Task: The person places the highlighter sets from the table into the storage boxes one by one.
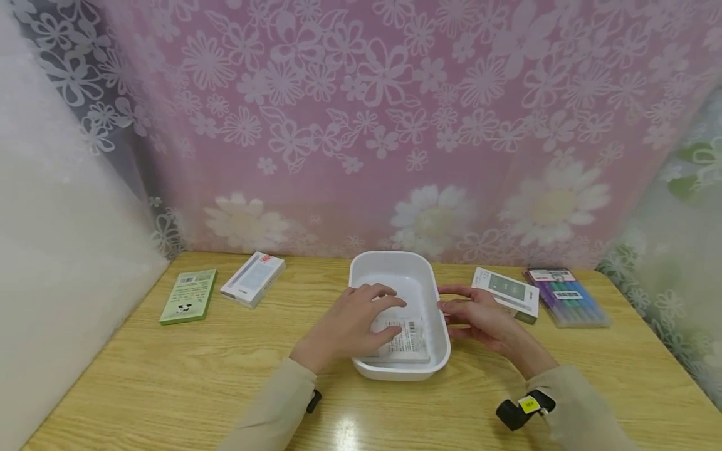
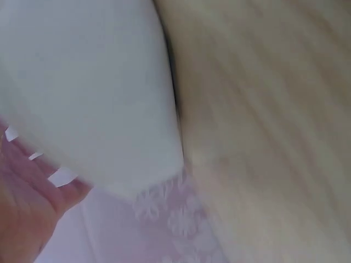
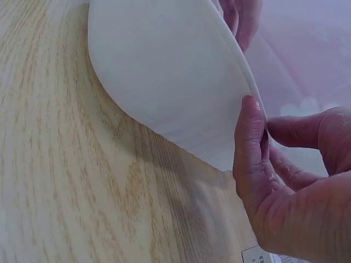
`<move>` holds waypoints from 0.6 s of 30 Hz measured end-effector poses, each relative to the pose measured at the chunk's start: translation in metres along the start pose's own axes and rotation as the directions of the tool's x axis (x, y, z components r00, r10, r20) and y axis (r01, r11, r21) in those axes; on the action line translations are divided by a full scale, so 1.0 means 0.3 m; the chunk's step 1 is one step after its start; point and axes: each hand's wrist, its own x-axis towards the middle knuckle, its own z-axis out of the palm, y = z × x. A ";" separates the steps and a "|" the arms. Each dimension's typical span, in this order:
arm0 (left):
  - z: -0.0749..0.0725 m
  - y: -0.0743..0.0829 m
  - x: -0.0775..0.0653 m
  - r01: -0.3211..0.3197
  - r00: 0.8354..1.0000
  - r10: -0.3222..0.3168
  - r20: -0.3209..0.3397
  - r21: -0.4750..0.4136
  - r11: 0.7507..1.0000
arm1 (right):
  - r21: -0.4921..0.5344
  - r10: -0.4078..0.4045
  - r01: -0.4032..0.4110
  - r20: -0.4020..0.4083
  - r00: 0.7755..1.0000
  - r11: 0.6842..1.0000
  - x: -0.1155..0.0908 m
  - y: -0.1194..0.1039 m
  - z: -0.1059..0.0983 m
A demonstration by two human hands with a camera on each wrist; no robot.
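A white plastic tub (image 1: 444, 347) stands mid-table in the head view. Inside its near end lies a flat white box (image 1: 413, 352) with printed text and a barcode. Above that box spreads my left hand (image 1: 352, 322), fingers apart and loosely bent, partly covering it. The tub's right side is pinched at the rim by my right hand (image 1: 482, 319). From the right wrist view, the thumb lies over the rim and the other fingers press the tub's outer wall (image 3: 164, 71). The left wrist view has the tub's outside (image 2: 93, 93) beside my left hand (image 2: 27, 203).
On the left of the table lie a green box (image 1: 188, 297) with a cow picture and a white box (image 1: 254, 280). To the right are a white box with a grey-green panel (image 1: 510, 293) and a pack of coloured pens (image 1: 570, 300). A flowered curtain (image 1: 350, 156) hangs behind.
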 end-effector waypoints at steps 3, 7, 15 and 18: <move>-0.034 -0.033 -0.030 0.014 0.997 -0.015 -0.071 -0.015 1.000 | -0.012 -0.001 0.001 -0.009 1.000 1.000 -0.003 0.001 0.003; -0.072 -0.080 -0.074 0.051 0.991 -0.046 -0.127 0.037 0.998 | -0.018 -0.005 0.005 -0.008 1.000 1.000 -0.008 0.000 0.003; -0.121 -0.167 -0.147 0.099 0.980 -0.060 -0.192 0.202 0.974 | -0.028 -0.008 0.008 0.004 1.000 1.000 -0.006 -0.004 0.005; -0.133 -0.196 -0.175 0.156 0.974 -0.115 -0.193 0.214 0.964 | -0.037 -0.009 0.009 0.008 1.000 0.999 -0.004 -0.005 0.006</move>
